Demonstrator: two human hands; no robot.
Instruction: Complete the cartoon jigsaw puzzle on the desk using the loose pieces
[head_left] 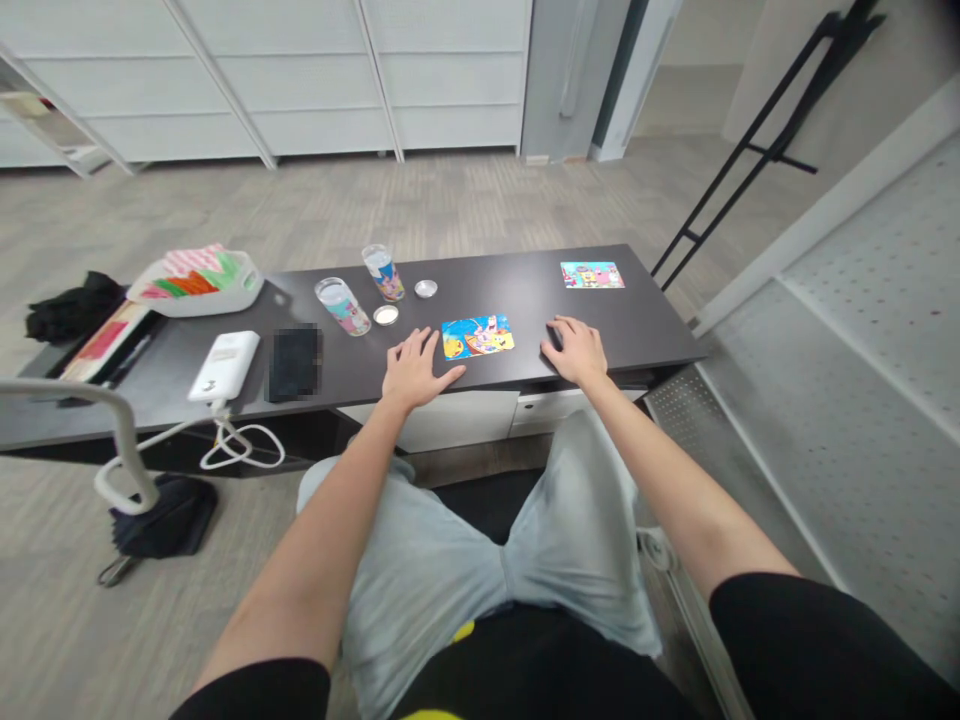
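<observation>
My left hand (414, 372) lies palm down on the dark table (517, 290), fingers and thumb apart, near its front edge. Just right of it is a blue and yellow cartoon picture card (478, 337). My right hand (577, 350) rests on the table right of that card, apart from it, with nothing visible in its fingers. A second cartoon card (592, 275) lies farther back on the right. Two clear containers with cartoon prints, one pinkish (343, 306) and one blue (384, 273), stand beyond my left hand. Two round lids, one whitish (385, 315) and one silver (426, 289), lie beside them.
On the left are a blurred dark rectangular thing (294, 364), a white power bank (225, 366) with a cable, a white basket (251, 285) of colourful packets and a black bundle (71, 305). A folded umbrella (165, 515) hangs below. A perforated panel (847, 340) stands right.
</observation>
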